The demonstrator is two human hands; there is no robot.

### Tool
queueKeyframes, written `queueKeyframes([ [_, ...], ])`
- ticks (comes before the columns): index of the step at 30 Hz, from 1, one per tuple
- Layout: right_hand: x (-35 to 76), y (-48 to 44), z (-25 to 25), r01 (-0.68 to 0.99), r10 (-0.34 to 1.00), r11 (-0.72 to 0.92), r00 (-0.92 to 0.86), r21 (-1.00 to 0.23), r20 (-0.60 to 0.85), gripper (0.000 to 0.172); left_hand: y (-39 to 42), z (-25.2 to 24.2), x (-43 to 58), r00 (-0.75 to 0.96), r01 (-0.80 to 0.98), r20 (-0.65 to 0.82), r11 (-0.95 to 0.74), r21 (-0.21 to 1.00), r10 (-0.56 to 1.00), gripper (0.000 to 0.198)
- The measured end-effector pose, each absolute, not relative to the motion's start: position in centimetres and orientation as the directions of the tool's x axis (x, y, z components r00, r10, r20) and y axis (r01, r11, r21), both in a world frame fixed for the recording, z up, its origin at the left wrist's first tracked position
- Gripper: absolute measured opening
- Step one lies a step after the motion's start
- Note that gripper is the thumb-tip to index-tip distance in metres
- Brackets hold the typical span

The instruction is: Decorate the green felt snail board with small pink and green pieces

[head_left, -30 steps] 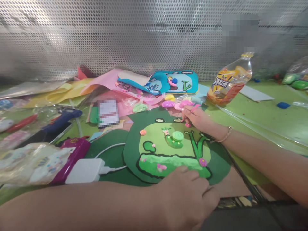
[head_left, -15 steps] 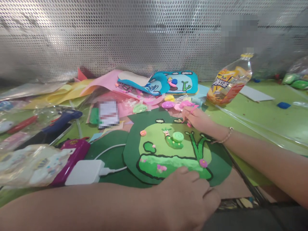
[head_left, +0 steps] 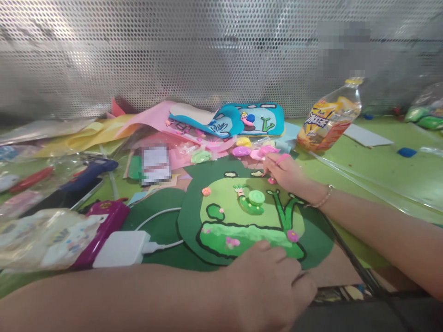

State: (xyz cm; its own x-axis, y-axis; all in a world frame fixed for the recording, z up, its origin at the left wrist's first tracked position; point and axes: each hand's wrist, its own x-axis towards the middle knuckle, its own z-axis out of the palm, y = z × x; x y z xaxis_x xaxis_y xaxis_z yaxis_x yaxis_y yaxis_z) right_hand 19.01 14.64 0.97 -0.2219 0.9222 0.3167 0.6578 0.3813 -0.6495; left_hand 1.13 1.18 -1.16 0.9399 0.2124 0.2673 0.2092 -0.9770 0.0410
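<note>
A green paper picture [head_left: 194,230] lies in front of me, with a clay snail [head_left: 255,200], a dark green stem [head_left: 284,216] and small clay flowers outlined on it. My left hand [head_left: 270,286] rests over its lower edge, fingers curled; whatever they hold is hidden. At the picture's upper right, my right hand [head_left: 282,171] has its fingertips closed at the pink clay [head_left: 268,150]. A pink band, maybe a clay strand, crosses one of its fingers. Below those fingertips a small pink clay piece [head_left: 272,180] sits on the picture.
Bagged purple clay [head_left: 241,151] and green clay [head_left: 201,157] lie behind the picture, before blue craft pictures [head_left: 266,120]. A drink bottle [head_left: 328,117] stands right. Left are a white charger [head_left: 122,248] with its cable, a magenta case [head_left: 104,226] and a blue-handled tool [head_left: 90,173].
The pink strip at my right hand was stretched out past the fingers and now lies across a finger. My right hand has shifted slightly; the left hand stays put.
</note>
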Motion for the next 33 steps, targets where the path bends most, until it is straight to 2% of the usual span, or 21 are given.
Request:
queueKeyframes([
  [12, 19.29, 14.72, 0.58, 0.610, 0.924, 0.377, -0.191, -0.697, 0.332, 0.034, 1.17, -1.38, 1.18, 0.931, 0.209, 0.296, -0.977, 0.045, 0.213, 0.039],
  [20, 18.84, 14.70, 1.06, 0.677, 0.929, 0.370, -0.246, -0.636, 0.278, 0.029, 1.15, -1.41, 1.20, 0.936, 0.211, 0.281, -0.977, 0.039, 0.214, 0.040],
  [26, 18.84, 14.75, 0.85, 0.666, 0.909, 0.416, -0.314, -0.619, 0.273, 0.030, 1.16, -1.52, 1.17, 0.933, 0.215, 0.289, -0.976, 0.029, 0.214, 0.038],
  [33, 18.72, 14.82, 0.78, 0.555, 0.953, 0.280, -0.257, -0.783, 0.158, 0.029, 1.16, -1.64, 1.23, 0.926, 0.211, 0.314, -0.977, 0.031, 0.210, 0.039],
])
